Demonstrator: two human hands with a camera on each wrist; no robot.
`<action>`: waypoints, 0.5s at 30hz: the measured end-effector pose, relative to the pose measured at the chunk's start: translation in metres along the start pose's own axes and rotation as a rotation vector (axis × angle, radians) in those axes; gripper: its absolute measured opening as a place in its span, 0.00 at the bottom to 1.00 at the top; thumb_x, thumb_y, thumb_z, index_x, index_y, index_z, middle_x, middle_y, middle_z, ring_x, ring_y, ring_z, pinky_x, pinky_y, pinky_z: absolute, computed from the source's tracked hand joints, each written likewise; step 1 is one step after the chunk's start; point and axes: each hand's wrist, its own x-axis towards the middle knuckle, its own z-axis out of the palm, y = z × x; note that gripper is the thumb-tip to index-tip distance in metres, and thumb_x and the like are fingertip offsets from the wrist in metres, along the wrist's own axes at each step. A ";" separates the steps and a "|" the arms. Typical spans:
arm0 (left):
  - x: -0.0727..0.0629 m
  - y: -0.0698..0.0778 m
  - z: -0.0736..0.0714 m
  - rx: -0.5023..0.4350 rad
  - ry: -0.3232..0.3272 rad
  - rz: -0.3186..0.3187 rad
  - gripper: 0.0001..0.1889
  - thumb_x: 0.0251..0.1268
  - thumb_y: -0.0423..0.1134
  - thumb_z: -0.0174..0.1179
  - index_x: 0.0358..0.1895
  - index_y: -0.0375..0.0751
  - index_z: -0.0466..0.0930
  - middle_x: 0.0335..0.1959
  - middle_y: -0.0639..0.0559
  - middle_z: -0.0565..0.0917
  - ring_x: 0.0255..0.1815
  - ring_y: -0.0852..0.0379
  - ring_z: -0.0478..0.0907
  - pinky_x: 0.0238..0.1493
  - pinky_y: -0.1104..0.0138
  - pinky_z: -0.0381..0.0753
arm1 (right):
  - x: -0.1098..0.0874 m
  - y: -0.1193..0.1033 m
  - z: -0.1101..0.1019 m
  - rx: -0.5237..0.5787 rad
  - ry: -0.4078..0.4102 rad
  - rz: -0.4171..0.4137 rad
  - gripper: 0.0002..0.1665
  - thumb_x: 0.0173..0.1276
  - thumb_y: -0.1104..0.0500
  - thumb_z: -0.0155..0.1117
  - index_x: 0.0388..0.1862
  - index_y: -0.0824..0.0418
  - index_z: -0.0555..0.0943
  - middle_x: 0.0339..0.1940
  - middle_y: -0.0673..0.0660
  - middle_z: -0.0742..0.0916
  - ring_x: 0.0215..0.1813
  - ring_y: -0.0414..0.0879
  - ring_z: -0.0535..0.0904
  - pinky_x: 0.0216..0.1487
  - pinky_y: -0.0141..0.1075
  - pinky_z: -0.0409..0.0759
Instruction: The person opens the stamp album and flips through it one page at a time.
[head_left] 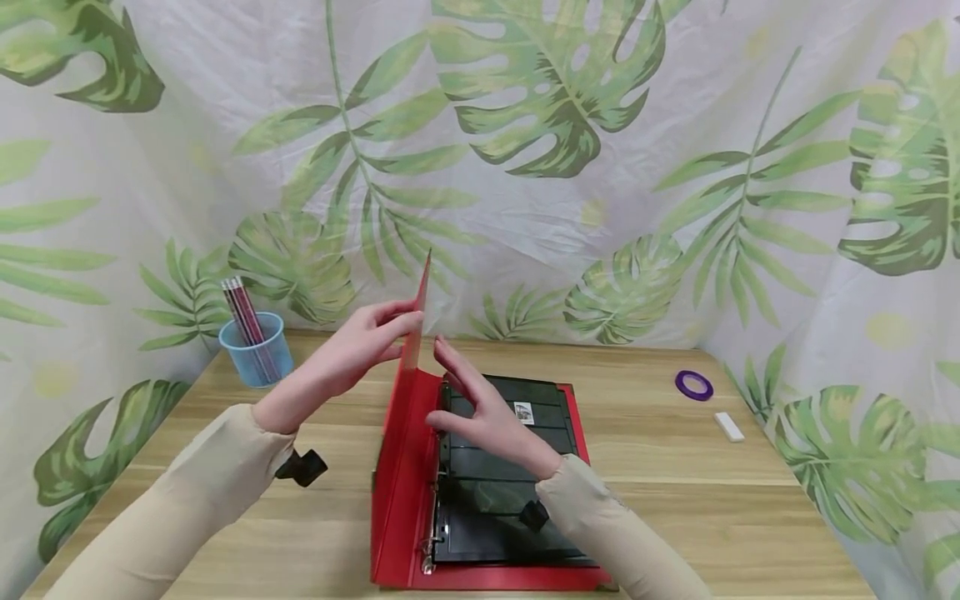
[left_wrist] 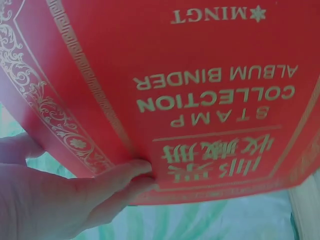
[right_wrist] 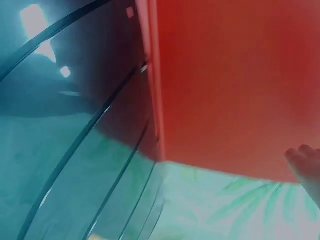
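Observation:
A red stamp album binder (head_left: pixel 407 467) lies opened on the table, its front cover raised nearly upright. My left hand (head_left: pixel 360 346) holds this cover by its edge; two fingers (left_wrist: pixel 125 172) lie on the gold-printed outer face in the left wrist view. My right hand (head_left: pixel 487 421) is over the black stock page (head_left: pixel 487 475), thumb and fingers spread, fingertips near the cover's inner side. One small stamp (head_left: pixel 523 412) shows on that page beside the hand. The right wrist view has the plain red inner face (right_wrist: pixel 225 90) with fingertips (right_wrist: pixel 299 156) close to it; contact is unclear.
A light blue cup (head_left: pixel 257 354) with several pencils (head_left: pixel 243 310) stands at the back left. On the right lie a purple ring-shaped roll (head_left: pixel 694 386) and a white eraser-like block (head_left: pixel 729 427). Leaf-patterned cloth (head_left: pixel 525 208) hangs behind the table.

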 end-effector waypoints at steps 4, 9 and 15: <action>-0.014 0.000 -0.018 0.061 0.033 0.000 0.35 0.77 0.46 0.50 0.78 0.31 0.50 0.77 0.35 0.60 0.76 0.38 0.61 0.71 0.51 0.71 | -0.013 0.010 -0.010 -0.052 0.013 0.048 0.51 0.67 0.49 0.68 0.81 0.40 0.49 0.83 0.41 0.54 0.83 0.42 0.53 0.80 0.44 0.58; -0.035 -0.003 -0.046 0.129 0.070 -0.018 0.35 0.77 0.48 0.51 0.79 0.38 0.51 0.79 0.38 0.57 0.75 0.39 0.62 0.54 0.76 0.79 | -0.032 0.025 -0.032 -0.178 0.020 0.122 0.52 0.67 0.51 0.68 0.81 0.40 0.49 0.84 0.44 0.54 0.84 0.43 0.51 0.80 0.45 0.58; -0.058 -0.017 -0.076 0.242 0.105 -0.057 0.35 0.77 0.51 0.50 0.80 0.43 0.50 0.79 0.38 0.57 0.69 0.48 0.69 0.48 0.82 0.76 | -0.055 0.047 -0.064 -0.311 0.032 0.229 0.51 0.67 0.47 0.68 0.82 0.43 0.50 0.83 0.52 0.58 0.83 0.51 0.52 0.78 0.56 0.58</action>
